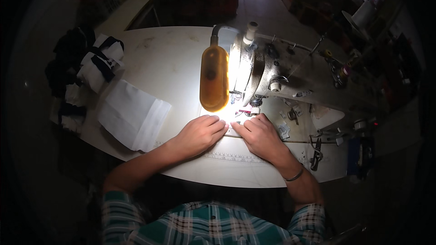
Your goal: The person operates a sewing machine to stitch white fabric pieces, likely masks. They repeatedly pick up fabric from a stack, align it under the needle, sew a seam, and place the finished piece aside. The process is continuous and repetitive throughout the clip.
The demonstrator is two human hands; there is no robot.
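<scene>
Both left hand (202, 134) and right hand (261, 134) curl palm-down, nearly meeting; I cannot tell either grip.

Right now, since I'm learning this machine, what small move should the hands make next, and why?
Perhaps ease the right hand slightly back: it and the left hand are both close to the needle end of the sewing machine, where glare hides the exact gap.

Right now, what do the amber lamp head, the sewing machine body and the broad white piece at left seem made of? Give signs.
Amber lamp head: probably smooth, glossy plastic; it looks translucent, though tinted glass is possible.
Sewing machine body: likely painted metal, worn-looking, with dark smudges on its pale surface.
Broad white piece: apparently matte cloth, from its soft creases and hem-like band.
</scene>
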